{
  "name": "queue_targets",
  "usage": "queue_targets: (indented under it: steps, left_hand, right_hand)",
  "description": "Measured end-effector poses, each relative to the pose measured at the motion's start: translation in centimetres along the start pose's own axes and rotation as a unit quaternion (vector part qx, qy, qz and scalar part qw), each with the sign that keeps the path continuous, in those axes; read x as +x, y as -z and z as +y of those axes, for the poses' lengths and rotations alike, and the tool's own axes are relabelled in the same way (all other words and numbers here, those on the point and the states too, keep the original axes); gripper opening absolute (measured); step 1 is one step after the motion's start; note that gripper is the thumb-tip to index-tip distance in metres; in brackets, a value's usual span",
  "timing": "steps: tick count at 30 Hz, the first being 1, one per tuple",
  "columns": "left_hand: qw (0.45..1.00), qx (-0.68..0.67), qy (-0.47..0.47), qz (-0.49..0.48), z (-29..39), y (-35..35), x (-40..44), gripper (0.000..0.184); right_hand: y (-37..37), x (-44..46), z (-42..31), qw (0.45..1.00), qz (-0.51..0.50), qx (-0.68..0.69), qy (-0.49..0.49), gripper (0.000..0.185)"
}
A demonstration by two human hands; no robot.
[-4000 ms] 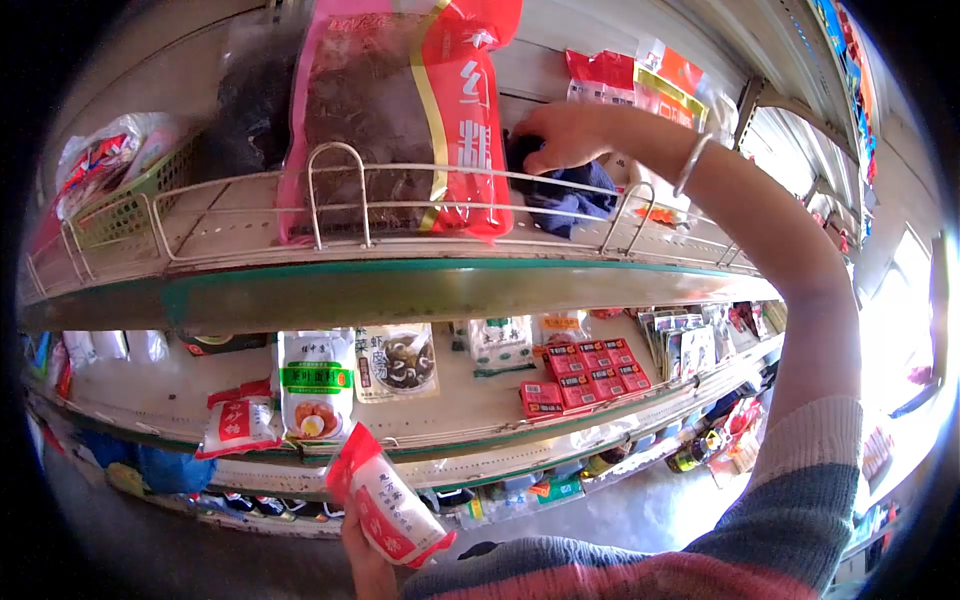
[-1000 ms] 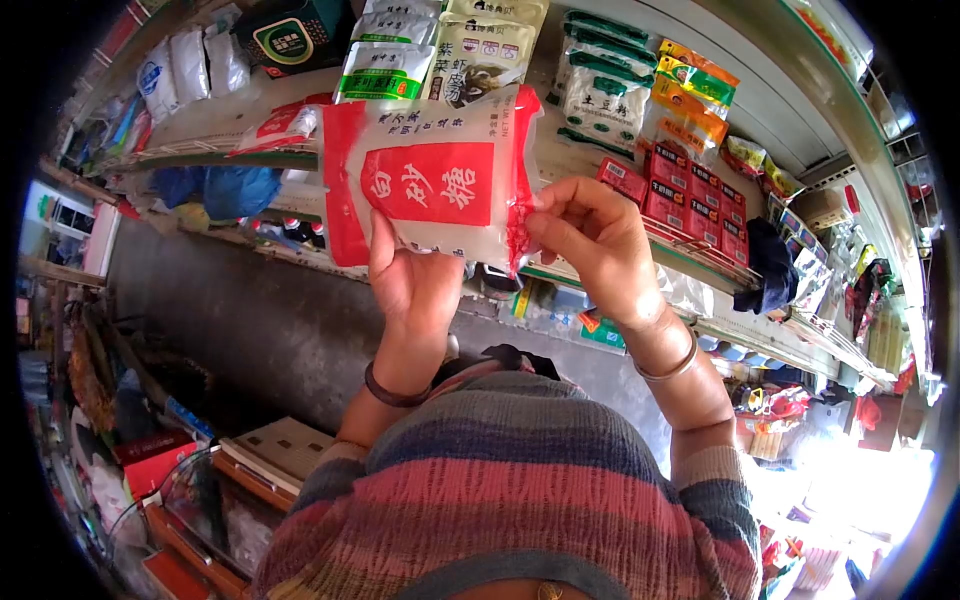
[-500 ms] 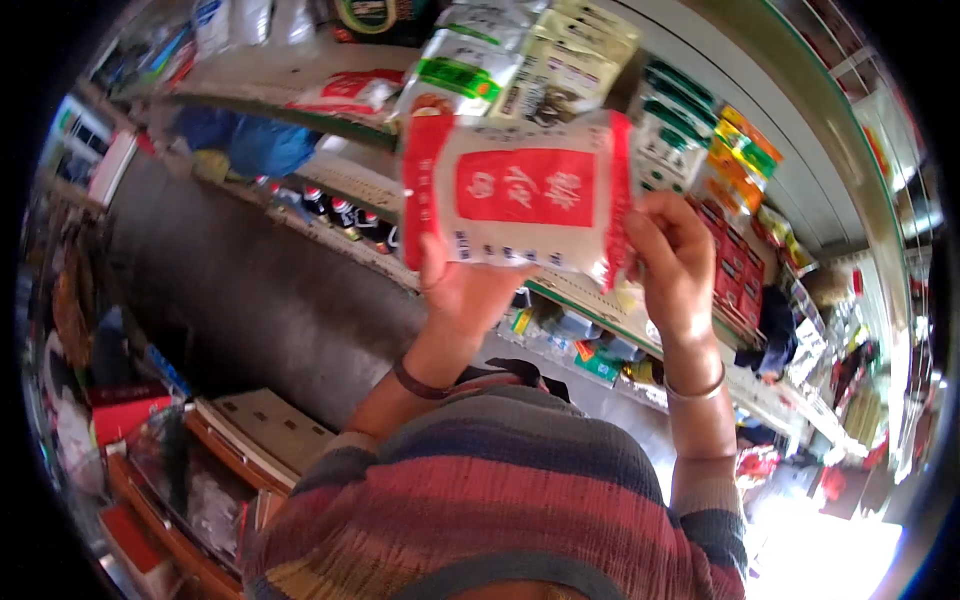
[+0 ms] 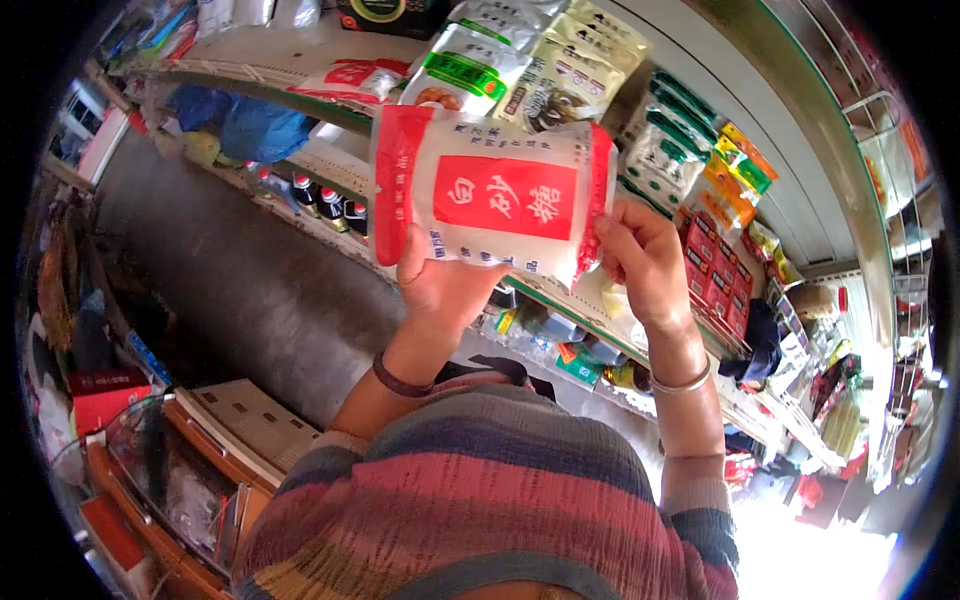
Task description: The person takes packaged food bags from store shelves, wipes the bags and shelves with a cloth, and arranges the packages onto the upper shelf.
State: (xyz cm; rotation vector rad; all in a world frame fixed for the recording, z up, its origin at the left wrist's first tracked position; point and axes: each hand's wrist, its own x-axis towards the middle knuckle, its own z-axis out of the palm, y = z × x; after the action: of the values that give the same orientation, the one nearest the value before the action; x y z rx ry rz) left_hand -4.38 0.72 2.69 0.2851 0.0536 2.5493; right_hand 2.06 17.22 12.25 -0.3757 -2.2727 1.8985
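A bag of white sugar (image 4: 505,195), clear plastic with red ends and a red label, is held up in front of me with its printed face towards me. My left hand (image 4: 445,290) supports it from below, with the thumb on the lower front and the other fingers hidden behind the bag. At the right end, my right hand (image 4: 645,260) pinches the red sealed edge between thumb and fingers. Behind the bag, silver-and-green packets (image 4: 465,70) and cream packets (image 4: 575,75) stand on the shelf.
Another red-and-white bag (image 4: 350,78) lies on the upper shelf (image 4: 240,75). Green-and-white packets (image 4: 665,145), orange packets (image 4: 730,185) and red boxes (image 4: 718,275) line the right side. Dark bottles (image 4: 330,200) stand lower down. An orange-framed glass case (image 4: 165,490) is at lower left.
The bag and both hands have shifted slightly left in view. The bag's print is sharper now. Both hands keep the same hold.
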Motion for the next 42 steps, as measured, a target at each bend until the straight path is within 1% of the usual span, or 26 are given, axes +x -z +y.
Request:
queue_targets:
  steps: [3,4,5,7,8,11,12,13,15,16,19,20,23,25,28,30,32,33,34,35,37,38,39,40,41,42]
  left_hand:
    - [1.000,-0.002,0.007,0.001,-0.1,-0.2,0.0,0.078]
    - [1.000,-0.002,0.007,-0.010,-0.3,-0.1,0.1,0.076]
    - [1.000,-0.007,0.008,-0.010,-0.4,-0.1,0.1,0.076]
    - [1.000,-0.016,0.009,-0.008,-0.6,-0.2,0.0,0.074]
    - [1.000,-0.020,0.014,-0.004,-0.8,-0.1,-0.1,0.073]
    - [0.999,-0.044,0.012,0.019,-0.8,0.9,0.1,0.069]
    - [0.996,-0.069,0.012,0.046,-1.1,1.1,0.0,0.068]
    - [0.993,-0.095,0.014,0.072,-1.2,1.2,-0.3,0.066]
    - [0.997,-0.063,0.027,0.019,-0.7,0.7,0.0,0.066]
    - [0.998,-0.049,0.030,-0.013,-0.6,0.3,0.4,0.066]
    - [0.999,-0.040,0.026,0.023,-0.8,0.2,0.0,0.066]
    - [0.999,-0.034,0.025,0.029,-0.8,0.0,-0.1,0.067]
    - [0.998,-0.046,0.012,0.041,-0.8,0.5,0.0,0.066]
    - [0.996,-0.053,-0.003,0.066,-0.8,0.5,0.0,0.065]
    - [0.994,-0.067,-0.002,0.087,-1.0,0.5,-0.1,0.063]
    - [0.995,-0.058,-0.010,0.082,-1.0,0.4,-0.2,0.062]
    - [0.990,-0.052,-0.015,0.128,-1.0,-0.2,-0.4,0.062]
    - [0.987,-0.048,-0.020,0.150,-0.8,-0.4,-0.5,0.062]
    - [0.997,-0.049,0.002,0.062,-0.4,-0.1,-0.5,0.060]
    - [0.995,-0.083,0.007,0.053,-0.2,-0.3,-0.7,0.058]
    - [0.988,-0.148,0.017,0.034,0.2,-0.9,-1.0,0.055]
    - [0.978,-0.194,0.044,-0.060,0.2,-1.4,-0.9,0.055]
    - [0.992,-0.113,0.051,-0.016,0.3,-2.6,-0.9,0.056]
    - [0.998,-0.030,0.057,0.022,0.5,-3.9,-0.9,0.058]
    - [0.996,0.013,0.069,0.058,0.7,-4.9,-1.0,0.060]
    - [0.990,0.056,0.084,0.093,0.8,-6.0,-1.1,0.062]
  right_hand:
    - [0.6,0.2,0.8,0.998,-0.002,-0.036,0.046,0.012]
    - [-0.1,0.0,0.7,0.998,0.035,-0.014,0.059,0.014]
    - [-0.3,0.0,0.7,0.988,0.068,-0.083,0.113,0.015]
    - [-0.5,-0.1,0.9,0.943,0.130,-0.220,0.215,0.017]
    - [-0.5,0.1,0.8,0.944,0.137,-0.238,0.185,0.017]
    - [0.1,-1.0,0.2,0.954,0.060,-0.227,0.185,0.016]
    - [0.0,-1.2,0.6,0.971,0.041,-0.156,0.174,0.013]
    - [-0.4,-1.0,0.7,0.977,0.057,-0.115,0.168,0.012]
    - [0.5,0.1,1.3,0.989,0.065,-0.104,0.086,0.010]
    - [0.9,0.3,2.2,0.981,0.055,-0.144,0.120,0.007]
    - [0.3,0.4,2.5,0.986,0.059,-0.068,0.138,0.009]
    - [0.5,0.1,1.7,0.997,0.027,-0.030,0.073,0.012]
    - [0.7,-1.0,0.7,0.996,-0.030,-0.077,0.018,0.012]
    - [0.2,-1.2,1.0,0.992,-0.001,-0.111,0.057,0.019]
    - [0.8,-0.7,1.9,0.983,-0.001,-0.170,0.074,0.021]
    - [0.8,-0.9,1.4,0.988,-0.015,-0.141,0.067,0.021]
    - [0.5,-1.4,0.5,0.993,-0.031,-0.097,0.060,0.022]
    - [0.9,-1.6,0.1,0.994,-0.034,-0.092,0.053,0.024]
    - [1.3,-1.7,-0.2,0.994,-0.038,-0.086,0.047,0.026]
    - [1.8,-1.8,-0.6,0.995,-0.044,-0.080,0.043,0.028]
    - [3.8,-1.1,-2.0,0.992,-0.079,-0.057,0.078,0.054]
    - [3.8,-0.8,-2.5,0.997,-0.071,0.003,0.044,0.059]
    - [3.8,-0.5,-3.2,0.996,-0.058,0.062,0.016,0.065]
    - [4.3,-0.2,-3.6,0.991,-0.112,0.073,-0.012,0.072]
    - [4.5,0.3,-3.6,0.979,-0.153,0.121,-0.051,0.074]
    - [4.7,0.4,-4.2,0.971,-0.193,0.123,-0.072,0.073]
